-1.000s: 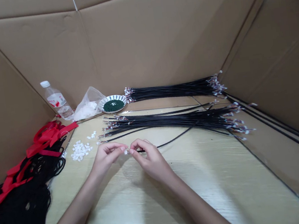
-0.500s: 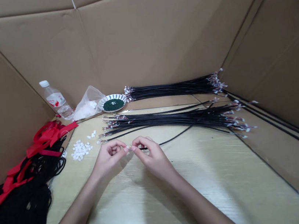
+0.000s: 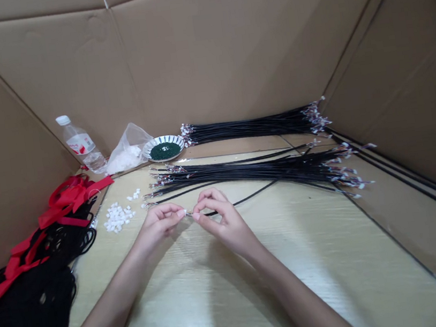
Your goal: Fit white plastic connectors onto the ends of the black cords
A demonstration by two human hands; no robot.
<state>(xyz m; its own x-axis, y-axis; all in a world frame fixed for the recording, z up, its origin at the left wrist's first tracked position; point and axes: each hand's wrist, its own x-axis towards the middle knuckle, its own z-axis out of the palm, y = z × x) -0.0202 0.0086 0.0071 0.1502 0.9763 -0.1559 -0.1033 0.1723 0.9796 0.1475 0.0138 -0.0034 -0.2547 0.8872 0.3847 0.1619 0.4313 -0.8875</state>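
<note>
Black cable [image 3: 247,199] end hidden between left hand [image 3: 158,227], right hand [image 3: 225,222].

Head camera looks forward and down; close above the table [image 3: 316,258].

Hands: two, left hand [image 3: 158,229] and right hand [image 3: 222,222], centre of frame. Loose cable [image 3: 247,199]: one, running right from fingertips. Black cable bundles: two, far bundle [image 3: 253,126] upper centre, near bundle [image 3: 251,172] just below; strands too many to count. Water bottle [image 3: 80,147]: one, upper left. Plastic bag [image 3: 127,153]: one. Dish [image 3: 164,148] of green beads: one. White connector groups: two, large heap [image 3: 117,218] and small cluster [image 3: 136,195]; pieces uncountable. Red ribbon tangle [image 3: 65,201]: one, left. Black cord pile [image 3: 27,309]: one, lower left.
</note>
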